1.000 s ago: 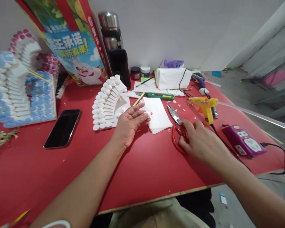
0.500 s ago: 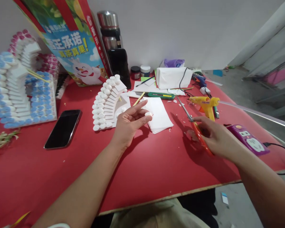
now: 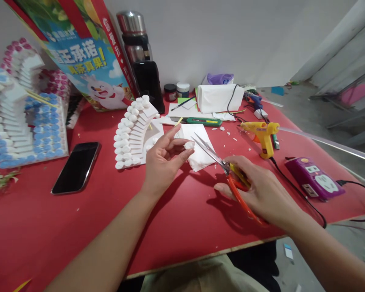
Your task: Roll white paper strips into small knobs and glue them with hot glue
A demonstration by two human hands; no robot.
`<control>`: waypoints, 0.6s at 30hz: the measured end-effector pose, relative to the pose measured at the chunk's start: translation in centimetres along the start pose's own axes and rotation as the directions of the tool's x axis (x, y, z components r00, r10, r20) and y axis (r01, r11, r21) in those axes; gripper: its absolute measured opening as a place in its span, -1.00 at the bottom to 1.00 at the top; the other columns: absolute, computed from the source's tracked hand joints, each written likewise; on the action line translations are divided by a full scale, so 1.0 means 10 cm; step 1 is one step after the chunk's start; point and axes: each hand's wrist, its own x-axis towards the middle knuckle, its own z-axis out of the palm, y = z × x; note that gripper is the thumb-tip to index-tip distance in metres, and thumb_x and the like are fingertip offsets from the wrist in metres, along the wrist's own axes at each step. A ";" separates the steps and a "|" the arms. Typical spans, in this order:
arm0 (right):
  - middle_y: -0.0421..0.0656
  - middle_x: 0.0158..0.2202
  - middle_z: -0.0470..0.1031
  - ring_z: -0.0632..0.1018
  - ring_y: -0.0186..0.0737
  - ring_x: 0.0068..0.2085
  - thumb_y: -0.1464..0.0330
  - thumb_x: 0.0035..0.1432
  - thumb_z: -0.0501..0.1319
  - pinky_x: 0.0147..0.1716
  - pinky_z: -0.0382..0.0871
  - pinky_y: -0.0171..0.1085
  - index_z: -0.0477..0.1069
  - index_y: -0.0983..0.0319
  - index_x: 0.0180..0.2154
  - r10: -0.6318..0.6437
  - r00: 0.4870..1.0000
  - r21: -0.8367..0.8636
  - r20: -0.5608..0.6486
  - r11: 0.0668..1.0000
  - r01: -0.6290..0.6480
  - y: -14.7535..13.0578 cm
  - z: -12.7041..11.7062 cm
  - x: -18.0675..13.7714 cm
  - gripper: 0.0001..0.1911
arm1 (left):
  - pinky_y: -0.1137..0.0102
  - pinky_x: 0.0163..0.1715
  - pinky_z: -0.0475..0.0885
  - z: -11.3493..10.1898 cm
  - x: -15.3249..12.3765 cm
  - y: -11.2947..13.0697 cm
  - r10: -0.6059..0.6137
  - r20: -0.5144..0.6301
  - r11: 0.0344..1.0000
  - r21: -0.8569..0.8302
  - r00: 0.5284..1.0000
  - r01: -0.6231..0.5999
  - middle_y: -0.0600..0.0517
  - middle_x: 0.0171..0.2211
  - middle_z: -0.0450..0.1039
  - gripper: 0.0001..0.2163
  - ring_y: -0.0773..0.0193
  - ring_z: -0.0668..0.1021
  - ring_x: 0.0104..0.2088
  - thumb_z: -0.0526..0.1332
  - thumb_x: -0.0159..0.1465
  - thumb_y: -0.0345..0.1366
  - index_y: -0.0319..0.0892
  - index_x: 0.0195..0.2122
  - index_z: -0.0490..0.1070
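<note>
Between thumb and fingers, my left hand [image 3: 166, 164] pinches a small white rounded piece [image 3: 189, 145], its material too small to make out. My right hand [image 3: 255, 184] grips a pair of scissors [image 3: 211, 151] by the red-orange handles. The blades are slightly parted and point toward the white piece, without touching it. Beneath both hands lies a stack of white paper [image 3: 202, 156]. Left of my left hand stands a curved white model staircase [image 3: 132, 136] edged with white rounded pieces, partly hidden behind the hand.
A phone [image 3: 76, 168] lies at left, near a blue-and-white model [image 3: 48, 129]. Toward the back are a green utility knife [image 3: 203, 121], a thermos [image 3: 134, 36] and a printed bag [image 3: 91, 61]. A yellow glue gun [image 3: 263, 136] and purple power strip [image 3: 314, 178] with cords occupy the right.
My right hand has brought the scissors leftward, close to the white piece, and the blades now show apart. My left hand stays nearly in place, still pinching the piece. The view has shifted slightly.
</note>
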 end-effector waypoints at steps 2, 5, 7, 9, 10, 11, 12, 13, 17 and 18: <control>-0.28 -0.43 0.41 0.41 -0.27 -0.46 -0.04 0.22 0.28 -0.46 0.21 -0.33 0.34 0.13 0.00 0.000 1.000 -0.013 0.004 1.000 0.000 -0.03 0.02 0.00 -0.52 | 0.31 -0.01 0.54 0.01 -0.01 0.02 0.027 -0.020 1.000 0.014 0.999 -0.027 0.02 -0.16 0.65 -0.39 0.24 0.64 -0.16 0.51 0.11 -0.33 -0.07 0.21 0.47; -0.26 -0.41 0.44 0.41 -0.27 -0.47 -0.03 0.23 0.27 -0.47 0.20 -0.33 0.35 0.14 0.00 0.004 1.000 -0.017 0.007 1.000 -0.004 -0.06 0.06 0.00 -0.52 | 0.29 0.05 0.52 0.01 -0.02 0.03 0.033 -0.017 0.999 0.011 0.999 -0.033 0.00 -0.15 0.65 -0.39 0.20 0.64 -0.11 0.51 0.12 -0.34 -0.07 0.22 0.47; -0.26 -0.42 0.44 0.42 -0.27 -0.48 -0.04 0.23 0.26 -0.48 0.20 -0.34 0.36 0.14 0.00 0.003 1.000 -0.020 0.001 1.000 -0.003 -0.08 0.08 0.01 -0.52 | 0.27 0.06 0.52 0.01 -0.02 0.04 0.029 -0.014 1.000 0.009 0.999 -0.029 0.00 -0.16 0.65 -0.39 0.19 0.64 -0.11 0.51 0.12 -0.34 -0.07 0.22 0.47; -0.26 -0.43 0.43 0.42 -0.26 -0.48 -0.04 0.23 0.26 -0.48 0.20 -0.34 0.37 0.15 0.00 -0.001 1.000 -0.028 -0.012 1.000 0.001 -0.09 0.10 0.02 -0.52 | 0.27 0.07 0.52 0.01 -0.02 0.04 0.032 -0.008 0.999 0.014 0.999 -0.031 0.00 -0.16 0.64 -0.39 0.20 0.64 -0.12 0.50 0.12 -0.34 -0.07 0.22 0.47; -0.26 -0.44 0.43 0.42 -0.26 -0.48 -0.04 0.23 0.26 -0.48 0.20 -0.34 0.37 0.15 -0.01 -0.006 1.000 -0.034 -0.021 0.999 0.005 -0.09 0.10 0.03 -0.52 | 0.28 0.08 0.51 0.01 -0.02 0.03 0.037 -0.004 0.999 0.019 0.999 -0.037 0.00 -0.16 0.64 -0.40 0.20 0.64 -0.12 0.50 0.13 -0.33 -0.06 0.23 0.46; -0.26 -0.44 0.44 0.42 -0.26 -0.48 -0.04 0.23 0.27 -0.48 0.20 -0.34 0.38 0.15 -0.02 -0.009 1.000 -0.040 -0.029 0.999 0.008 -0.10 0.10 0.04 -0.52 | 0.28 0.08 0.51 0.01 -0.02 0.03 0.043 0.002 0.999 0.025 0.999 -0.043 0.01 -0.15 0.64 -0.40 0.21 0.63 -0.11 0.49 0.15 -0.33 -0.06 0.23 0.46; -0.25 -0.44 0.44 0.43 -0.26 -0.48 -0.05 0.22 0.27 -0.48 0.20 -0.33 0.38 0.15 -0.02 -0.009 0.999 -0.046 -0.035 0.999 0.007 -0.10 0.11 0.04 -0.52 | 0.28 0.09 0.51 0.01 -0.02 0.03 0.051 0.007 0.998 0.031 0.999 -0.051 0.01 -0.16 0.64 -0.41 0.21 0.63 -0.10 0.48 0.16 -0.32 -0.06 0.24 0.45; -0.25 -0.43 0.45 0.43 -0.25 -0.48 -0.05 0.22 0.27 -0.48 0.20 -0.33 0.38 0.15 -0.03 -0.007 0.999 -0.050 -0.039 0.999 0.005 -0.10 0.11 0.04 -0.52 | 0.29 0.08 0.51 0.01 -0.03 0.03 0.058 0.012 0.998 0.037 0.998 -0.058 0.02 -0.16 0.64 -0.41 0.21 0.63 -0.10 0.48 0.16 -0.31 -0.06 0.24 0.45; -0.26 -0.46 0.44 0.42 -0.26 -0.50 -0.07 0.21 0.27 -0.49 0.18 -0.34 0.39 0.14 -0.02 -0.008 0.999 -0.045 -0.046 0.999 0.006 -0.09 0.11 0.04 -0.51 | 0.31 0.05 0.52 0.01 -0.03 0.02 0.062 0.017 0.997 0.054 0.998 -0.062 0.02 -0.17 0.63 -0.40 0.23 0.63 -0.12 0.47 0.17 -0.29 -0.06 0.26 0.43; -0.27 -0.46 0.44 0.42 -0.26 -0.50 -0.07 0.22 0.27 -0.49 0.18 -0.34 0.39 0.14 -0.03 -0.010 0.999 -0.043 -0.050 0.999 0.008 -0.09 0.11 0.04 -0.51 | 0.32 0.04 0.53 0.01 -0.03 0.02 0.063 0.017 0.996 0.058 0.998 -0.063 0.02 -0.17 0.63 -0.40 0.23 0.63 -0.13 0.47 0.18 -0.29 -0.06 0.26 0.43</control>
